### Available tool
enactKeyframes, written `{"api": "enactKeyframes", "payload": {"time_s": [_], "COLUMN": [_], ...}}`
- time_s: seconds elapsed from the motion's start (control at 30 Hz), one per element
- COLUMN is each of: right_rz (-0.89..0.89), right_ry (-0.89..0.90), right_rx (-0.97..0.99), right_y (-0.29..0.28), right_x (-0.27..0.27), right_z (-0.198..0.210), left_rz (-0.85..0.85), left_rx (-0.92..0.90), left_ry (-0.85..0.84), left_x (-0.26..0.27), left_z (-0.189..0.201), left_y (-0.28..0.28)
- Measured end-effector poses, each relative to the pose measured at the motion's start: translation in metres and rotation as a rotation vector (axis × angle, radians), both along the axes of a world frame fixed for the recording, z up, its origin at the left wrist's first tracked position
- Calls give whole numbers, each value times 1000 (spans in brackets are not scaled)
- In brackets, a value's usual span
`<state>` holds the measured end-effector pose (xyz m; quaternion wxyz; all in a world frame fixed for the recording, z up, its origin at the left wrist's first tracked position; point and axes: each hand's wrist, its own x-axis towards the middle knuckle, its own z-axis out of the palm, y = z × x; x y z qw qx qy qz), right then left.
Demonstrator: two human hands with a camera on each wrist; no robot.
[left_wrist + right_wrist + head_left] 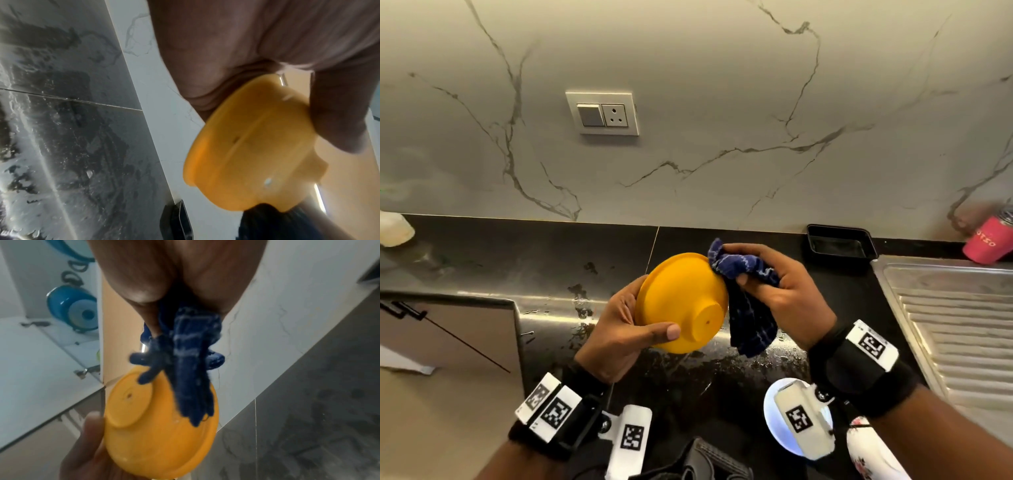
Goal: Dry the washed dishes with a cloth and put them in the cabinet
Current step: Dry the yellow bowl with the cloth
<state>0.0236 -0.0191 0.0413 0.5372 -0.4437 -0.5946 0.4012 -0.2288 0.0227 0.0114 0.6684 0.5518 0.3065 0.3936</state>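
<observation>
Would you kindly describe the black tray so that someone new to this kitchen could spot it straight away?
Start at the steel draining board on the right of the dark countertop. Just past its far left corner, against the marble wall, sits the black tray. It is the only shallow rectangular black dish there; the pink cup further right is round.

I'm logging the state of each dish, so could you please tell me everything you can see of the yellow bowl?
The yellow bowl looks like smooth plastic, round, with a flat circular foot that has a small dark mark. It is held in the air above the wet black counter, tipped so its underside faces the camera. The left hand grips it, and the blue cloth in the right hand touches its outer wall.
</observation>
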Motion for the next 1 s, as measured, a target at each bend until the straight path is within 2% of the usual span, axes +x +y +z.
{"api": "enactKeyframes", "payload": {"time_s": [0.13,0.3,0.37,0.43,0.47,0.53,0.57,0.6,0.67,0.77,0.83,0.87,0.9,0.93,1.0], "right_rz": [-90,-144,-107,-91,-84,-42,-6,-3,-69,-162,-113,-67,-29,-6,-7], "right_ry": [-267,-992,-1129,-991,-838,-460,-321,-269,-354,-755,-1026,-1076,-1044,-932,-546], "right_rx": [152,549,714,725,631,269,129,67,138,441,641,681,687,654,406], "right_y": [2,-19,-22,-10,0,15,19,21,15,-2,-7,-5,0,7,22], "right_x": [-16,-48,-50,-38,-29,-11,-5,-3,-10,-34,-41,-39,-34,-29,-16], "right_z": [8,25,25,23,20,17,16,15,13,23,27,28,29,27,22], "left_rz": [2,-40,-28,-4,13,45,56,61,62,8,12,19,17,14,39], "left_rx": [93,191,198,217,226,226,229,239,264,288,298,302,309,312,295], "left_ry": [37,-107,-124,-92,-56,35,61,74,75,15,2,8,16,28,78], "left_x": [5,17,22,22,21,19,19,19,21,26,28,28,28,28,28], "left_z": [2,7,8,9,10,12,12,12,15,18,15,15,14,15,18], "left_y": [-5,-9,-11,-14,-14,-17,-18,-19,-16,-10,-7,-6,-5,-5,-8]}}
